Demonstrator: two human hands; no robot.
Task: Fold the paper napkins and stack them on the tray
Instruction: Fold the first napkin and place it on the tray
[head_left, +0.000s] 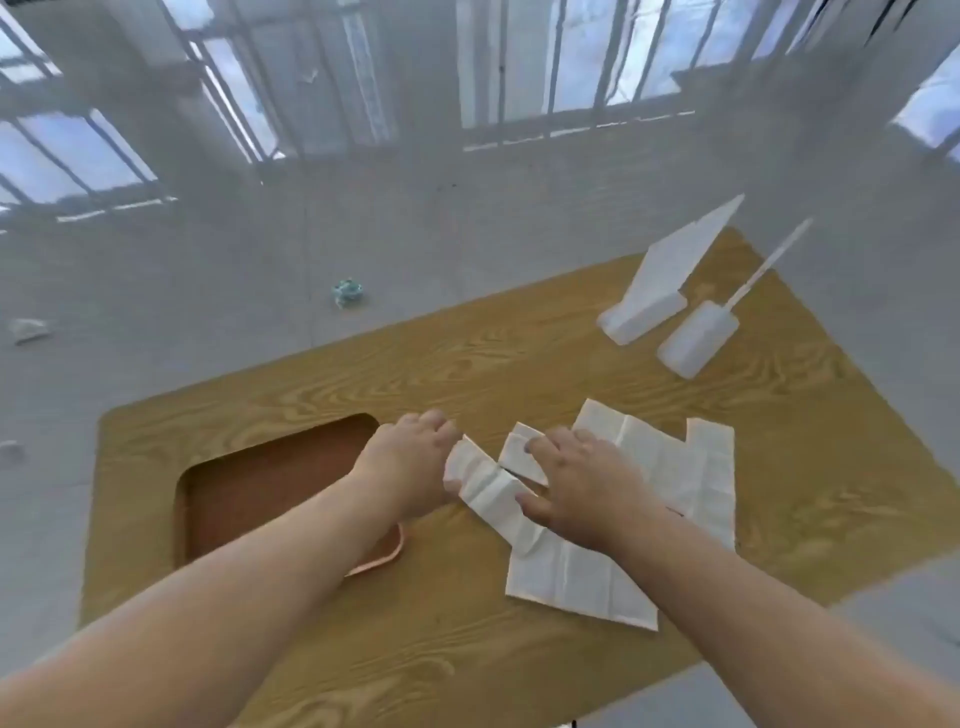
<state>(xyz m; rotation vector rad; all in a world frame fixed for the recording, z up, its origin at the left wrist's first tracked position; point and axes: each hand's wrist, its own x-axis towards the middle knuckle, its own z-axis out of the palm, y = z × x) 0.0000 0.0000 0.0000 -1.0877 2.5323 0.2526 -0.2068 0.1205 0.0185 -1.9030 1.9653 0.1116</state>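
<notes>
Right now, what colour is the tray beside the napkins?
Reddish-brown with a paler pink rim; the tray shows in the head view, the only one.

The surface (467, 364) is yellowish-brown with a darker swirling wood-grain pattern. The tray (249, 499) is reddish-brown inside with a paler pink rim, and the napkins (665, 467) are plain white with faint fold creases, as are the white napkin pack (654, 291) and the white bottle (696, 338). The floor (208, 291) is pale grey, with a small teal scrap (347, 292) on it.
</notes>
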